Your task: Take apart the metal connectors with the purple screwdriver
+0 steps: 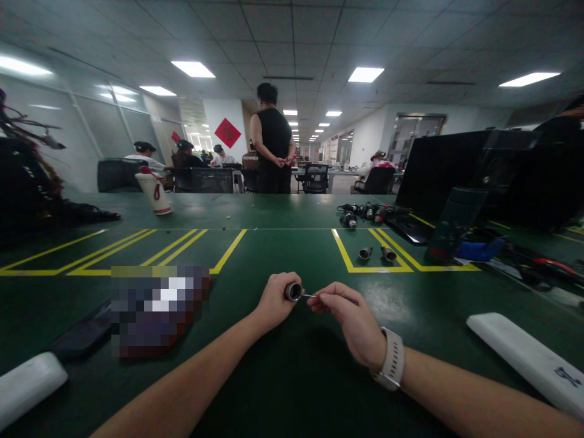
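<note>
My left hand [275,299] is closed around a round metal connector shell [293,291], its open end turned toward me and to the right. In my right hand [349,313] is a thin screwdriver [309,296], pinched between thumb and fingers. Its slim metal shaft points left and its tip is at the shell's rim; whether it goes inside I cannot tell. Part of the dark handle shows behind the fingers. Two similar metal connectors [365,253] lie farther off on the right, inside a yellow-taped box.
On the green table [283,243] a blurred-out device [159,310] and a dark phone-like slab [84,331] lie at left. White bars [524,353] flank both sides. Cabled connectors [360,213], a dark bottle [456,222] and a monitor [442,170] stand right. A person [274,140] stands beyond.
</note>
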`<action>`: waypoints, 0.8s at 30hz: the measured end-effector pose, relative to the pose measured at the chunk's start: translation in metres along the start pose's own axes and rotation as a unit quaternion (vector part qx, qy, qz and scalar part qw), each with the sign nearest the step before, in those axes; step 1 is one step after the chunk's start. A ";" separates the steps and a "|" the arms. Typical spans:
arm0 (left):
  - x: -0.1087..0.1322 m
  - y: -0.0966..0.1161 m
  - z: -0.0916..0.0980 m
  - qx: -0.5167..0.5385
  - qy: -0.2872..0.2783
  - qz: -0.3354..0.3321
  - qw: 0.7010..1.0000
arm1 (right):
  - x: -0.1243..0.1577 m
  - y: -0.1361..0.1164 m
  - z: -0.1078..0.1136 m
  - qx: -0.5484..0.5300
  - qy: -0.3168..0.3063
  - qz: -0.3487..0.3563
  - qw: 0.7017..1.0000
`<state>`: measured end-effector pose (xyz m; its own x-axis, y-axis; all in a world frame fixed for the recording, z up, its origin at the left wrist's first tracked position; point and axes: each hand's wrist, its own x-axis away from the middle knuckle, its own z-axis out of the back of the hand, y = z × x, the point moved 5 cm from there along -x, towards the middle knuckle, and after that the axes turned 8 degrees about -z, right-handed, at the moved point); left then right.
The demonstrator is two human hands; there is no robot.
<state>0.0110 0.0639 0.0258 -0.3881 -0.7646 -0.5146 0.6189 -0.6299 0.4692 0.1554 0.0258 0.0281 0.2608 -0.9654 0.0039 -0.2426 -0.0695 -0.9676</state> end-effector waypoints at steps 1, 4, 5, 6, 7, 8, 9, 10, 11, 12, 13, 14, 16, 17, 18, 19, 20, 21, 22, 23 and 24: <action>0.000 0.000 -0.001 0.010 -0.005 -0.001 1.000 | 0.000 -0.002 0.001 0.008 0.000 0.004 1.000; 0.000 0.002 -0.004 0.046 -0.029 -0.009 0.998 | -0.002 -0.005 0.005 0.018 0.004 0.017 1.000; 0.000 0.002 -0.005 0.058 -0.035 -0.012 0.998 | -0.002 -0.005 0.007 0.020 0.007 0.023 1.000; 0.000 0.002 -0.005 0.069 -0.040 -0.014 0.997 | -0.003 -0.006 0.008 0.024 0.010 0.030 0.999; 0.000 0.002 -0.006 0.078 -0.044 -0.015 0.996 | -0.003 -0.006 0.008 0.032 0.011 0.039 0.999; 0.000 0.002 -0.006 0.087 -0.046 -0.015 0.995 | -0.003 -0.006 0.009 0.041 0.013 0.049 0.998; 0.000 0.002 -0.007 0.094 -0.047 -0.015 0.994 | -0.003 -0.007 0.008 0.052 0.011 0.060 0.997; 0.000 0.002 -0.007 0.100 -0.048 -0.016 0.994 | -0.002 -0.007 0.007 0.063 0.009 0.069 0.996; 0.000 0.002 -0.007 0.105 -0.048 -0.016 0.993 | -0.002 -0.007 0.006 0.073 0.005 0.074 0.995; 0.000 0.002 -0.007 0.109 -0.048 -0.016 0.993 | -0.001 -0.007 0.005 0.082 0.001 0.077 0.994; 0.000 0.002 -0.007 0.114 -0.047 -0.015 0.992 | -0.001 -0.007 0.004 0.092 -0.002 0.079 0.993; 0.000 0.002 -0.007 0.118 -0.047 -0.015 0.992 | 0.000 -0.007 0.004 0.102 -0.004 0.081 0.991; 0.000 0.002 -0.006 0.126 -0.045 -0.013 0.991 | 0.003 -0.009 0.003 0.130 -0.008 0.092 0.987; 0.000 0.002 -0.006 0.128 -0.044 -0.012 0.991 | 0.004 -0.010 0.004 0.147 -0.010 0.103 0.984; -0.001 0.002 -0.005 0.130 -0.041 -0.011 0.991 | 0.006 -0.011 0.004 0.164 -0.011 0.118 0.979; -0.001 0.002 -0.005 0.131 -0.038 -0.009 0.991 | 0.008 -0.013 0.004 0.181 -0.011 0.137 0.974; -0.001 0.001 -0.004 0.131 -0.035 -0.007 0.991 | 0.011 -0.016 0.005 0.195 -0.012 0.162 0.967; -0.001 0.001 -0.004 0.131 -0.031 -0.004 0.991 | 0.013 -0.019 0.005 0.207 -0.010 0.191 0.960; -0.001 0.000 -0.004 0.130 -0.027 -0.002 0.991 | 0.016 -0.023 0.004 0.218 -0.007 0.222 0.950; -0.001 -0.001 -0.005 0.128 -0.024 0.001 0.991 | 0.018 -0.026 0.003 0.234 -0.004 0.253 0.939; -0.001 -0.001 -0.005 0.127 -0.026 0.003 0.992 | 0.020 -0.028 0.001 0.259 -0.004 0.279 0.925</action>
<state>0.0145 0.0654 0.0220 -0.4232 -0.7700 -0.4775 0.4318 -0.6347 0.6408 0.1683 0.0082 0.0555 0.2381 -0.8118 -0.5331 0.1372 0.5715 -0.8090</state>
